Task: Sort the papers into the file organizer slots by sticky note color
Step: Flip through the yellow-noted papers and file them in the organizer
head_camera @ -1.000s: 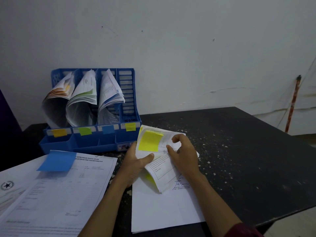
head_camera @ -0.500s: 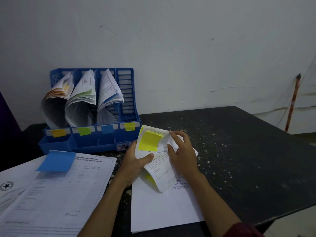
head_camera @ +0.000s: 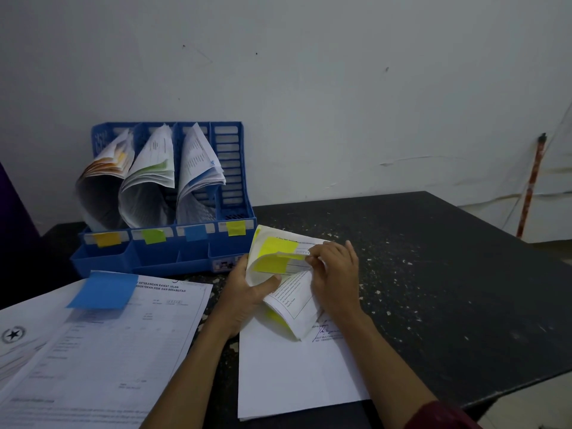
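Observation:
A blue file organizer [head_camera: 167, 252] stands at the back left, its four slots labelled orange, green, blue and yellow. The first three slots hold curled papers; the yellow slot [head_camera: 230, 181] looks bare. My left hand [head_camera: 247, 292] and my right hand [head_camera: 335, 274] both grip a bent stack of papers with yellow sticky notes [head_camera: 278, 255], lifted off a flat white sheet [head_camera: 294, 373]. My right fingers pinch the upper pages apart from the stack.
A pile of printed papers [head_camera: 93, 351] with a blue sticky note [head_camera: 103, 289] lies at the front left. The black speckled table [head_camera: 433, 274] extends right to an edge. A red stick [head_camera: 530, 187] leans on the white wall.
My right hand has flattened and slid along the top page, peeling it back and showing a second yellow sticky note beneath. The left hand has stayed in place.

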A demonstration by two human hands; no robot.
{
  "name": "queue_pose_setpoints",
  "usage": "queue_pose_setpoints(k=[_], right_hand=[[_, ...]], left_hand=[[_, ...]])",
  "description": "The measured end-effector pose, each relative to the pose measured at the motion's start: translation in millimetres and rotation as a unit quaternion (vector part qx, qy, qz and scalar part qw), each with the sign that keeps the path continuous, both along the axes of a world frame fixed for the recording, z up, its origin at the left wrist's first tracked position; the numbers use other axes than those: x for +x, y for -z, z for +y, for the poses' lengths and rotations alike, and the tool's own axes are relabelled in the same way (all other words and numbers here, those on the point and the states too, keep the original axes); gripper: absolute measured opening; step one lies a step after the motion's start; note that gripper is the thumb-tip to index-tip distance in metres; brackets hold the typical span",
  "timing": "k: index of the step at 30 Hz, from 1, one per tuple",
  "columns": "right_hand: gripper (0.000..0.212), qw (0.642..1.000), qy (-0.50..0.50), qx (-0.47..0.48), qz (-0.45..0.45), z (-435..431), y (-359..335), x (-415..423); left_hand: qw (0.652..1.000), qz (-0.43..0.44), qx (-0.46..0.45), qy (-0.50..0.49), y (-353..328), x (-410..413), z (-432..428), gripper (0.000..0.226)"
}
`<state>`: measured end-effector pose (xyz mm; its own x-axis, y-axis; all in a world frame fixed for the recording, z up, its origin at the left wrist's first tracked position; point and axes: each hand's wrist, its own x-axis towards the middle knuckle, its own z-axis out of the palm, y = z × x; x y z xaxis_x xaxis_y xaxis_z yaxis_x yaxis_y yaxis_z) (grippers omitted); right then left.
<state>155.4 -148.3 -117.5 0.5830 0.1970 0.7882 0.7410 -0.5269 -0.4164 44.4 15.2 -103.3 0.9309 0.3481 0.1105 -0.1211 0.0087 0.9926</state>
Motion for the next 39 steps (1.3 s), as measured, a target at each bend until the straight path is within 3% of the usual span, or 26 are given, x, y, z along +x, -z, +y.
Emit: queue_pose_setpoints(k=[3,8,13,16,18,28,39], right_hand=[[0.009,1.000,-0.016,0.012,0.020,1.0,2.8,2.3],[0.030,0.995,-0.035,0.041,0.080,3.5,-7.3,-8.6],[0.054,0.985,-0.064,0.104,0.124,2.3,-11.3,-12.6],[0.063,0.980,-0.065,0.131,0.137,2.3,-12.0,-13.1],[0.065,0.977,-0.066,0.141,0.145,1.1,-11.8,-13.1],[0.059,0.943,-0.108,0.196,0.247,-1.3,-17.8,-10.6],[0.058,0.954,-0.052,0.191,0.228,-1.4,-16.5,-8.1]], left_hand=[[1.000,-0.003,-0.006,0.004,-3.7,-2.2,-1.4,0.048],[0.998,-0.002,-0.057,0.022,-11.6,-5.4,-4.1,0.043],[0.995,0.032,-0.085,0.030,-10.9,-5.4,1.1,0.064],[0.998,0.013,-0.060,0.016,-14.7,-5.9,-2.4,0.037],[0.999,0.011,-0.051,0.015,-14.3,-5.9,-3.8,0.031],[0.998,0.024,-0.065,0.012,-5.4,-0.8,1.6,0.043],[0.998,0.023,-0.050,0.009,-9.3,-3.9,-1.3,0.045]])
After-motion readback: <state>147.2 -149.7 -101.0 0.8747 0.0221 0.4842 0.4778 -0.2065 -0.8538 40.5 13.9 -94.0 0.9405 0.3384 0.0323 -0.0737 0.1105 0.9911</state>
